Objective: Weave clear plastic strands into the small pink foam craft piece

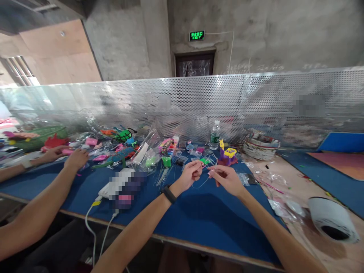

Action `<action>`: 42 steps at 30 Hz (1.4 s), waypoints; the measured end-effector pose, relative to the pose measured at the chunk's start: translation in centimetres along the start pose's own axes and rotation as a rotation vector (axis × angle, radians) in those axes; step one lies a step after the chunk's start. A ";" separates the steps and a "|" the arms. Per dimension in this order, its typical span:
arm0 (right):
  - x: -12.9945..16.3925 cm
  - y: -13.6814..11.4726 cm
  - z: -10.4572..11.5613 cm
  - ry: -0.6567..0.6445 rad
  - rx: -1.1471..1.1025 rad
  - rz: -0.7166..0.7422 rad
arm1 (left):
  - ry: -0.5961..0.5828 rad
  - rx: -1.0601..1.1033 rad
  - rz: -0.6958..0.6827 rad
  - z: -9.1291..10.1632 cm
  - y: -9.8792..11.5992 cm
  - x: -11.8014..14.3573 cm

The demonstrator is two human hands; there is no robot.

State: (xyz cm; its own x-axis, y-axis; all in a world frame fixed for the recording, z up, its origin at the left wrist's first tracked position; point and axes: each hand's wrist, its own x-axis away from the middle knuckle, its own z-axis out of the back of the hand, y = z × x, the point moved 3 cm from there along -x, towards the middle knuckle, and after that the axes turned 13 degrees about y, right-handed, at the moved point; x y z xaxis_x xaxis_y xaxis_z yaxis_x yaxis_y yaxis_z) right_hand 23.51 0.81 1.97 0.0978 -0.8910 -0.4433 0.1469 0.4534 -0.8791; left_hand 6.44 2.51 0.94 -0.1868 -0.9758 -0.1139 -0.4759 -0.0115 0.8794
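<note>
Blue-covered table (204,216) — scattered plastic packets (148,149), water bottle (215,135), white cup (331,220).

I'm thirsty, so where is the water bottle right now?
The water bottle stands upright at the back of the blue table, against the perforated metal screen, just left of the purple-and-yellow toy.

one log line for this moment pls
left hand: pinching thin wire | right hand: pinching same wire | over blue mat | co-worker's hand on mat at left
</note>
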 end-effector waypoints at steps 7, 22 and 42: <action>0.1 -0.4 0.1 0.026 -0.075 0.000 | -0.016 -0.001 -0.030 -0.2 0.5 0.2; 0.4 -1.3 -0.3 0.169 0.031 0.002 | -0.044 -0.065 -0.055 -0.5 0.9 0.5; 0.9 -1.7 -0.6 0.217 0.078 0.036 | 0.121 -0.674 -0.591 -0.4 1.8 1.1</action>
State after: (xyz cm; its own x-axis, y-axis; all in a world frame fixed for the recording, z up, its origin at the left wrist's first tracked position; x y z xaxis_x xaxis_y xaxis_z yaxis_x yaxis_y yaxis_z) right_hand 22.77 -0.75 2.98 -0.1087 -0.8542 -0.5085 0.2237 0.4774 -0.8497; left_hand 5.72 1.38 2.61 0.0376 -0.7862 -0.6168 0.1458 -0.6063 0.7817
